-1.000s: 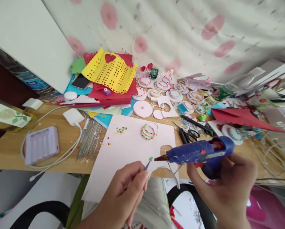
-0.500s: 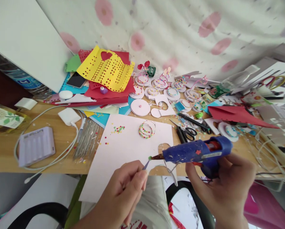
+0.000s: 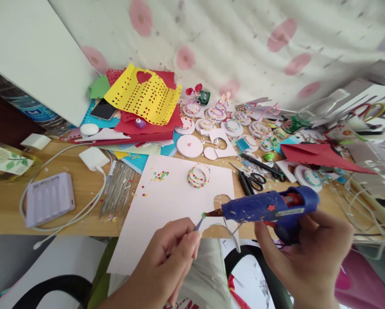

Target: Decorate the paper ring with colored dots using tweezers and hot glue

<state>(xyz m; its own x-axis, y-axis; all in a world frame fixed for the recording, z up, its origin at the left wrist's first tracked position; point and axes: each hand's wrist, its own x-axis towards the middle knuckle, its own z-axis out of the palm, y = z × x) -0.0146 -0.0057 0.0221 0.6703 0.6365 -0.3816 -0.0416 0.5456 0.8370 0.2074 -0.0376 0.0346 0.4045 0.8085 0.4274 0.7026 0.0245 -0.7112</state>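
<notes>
Head view: list the contents, largest item first.

Flowered curtain (image 3: 231, 51): across the top of the frame. Wooden desk (image 3: 5, 204): across the middle, from the left edge toward the right. White sheet (image 3: 169, 199): centre of the frame, flat on the desk. Yellow perforated sheet (image 3: 143, 94): upper left of centre, resting on red paper (image 3: 128, 125).

State the condition of both hands.

Left hand (image 3: 171, 253), lower centre: fingers curled in, thumb and forefinger pinching a slim pointed tool (image 3: 199, 223). Right hand (image 3: 314, 251), lower right: wrapped around the grip of a blue glue gun (image 3: 253, 206). Trigger travel cannot be determined.

Where is the glue gun?

Right of centre, raised over the near part of the desk, nearly horizontal, nozzle pointing left.

Smaller items?

Coil with coloured pieces (image 3: 194, 182): centre, on the white sheet. Green piece (image 3: 203, 215): just below centre, at the tool's tip. The nozzle tip is immediately beside it; contact or a slight gap cannot be distinguished. Coloured bits (image 3: 161, 175): left of centre, scattered on the white sheet.
</notes>
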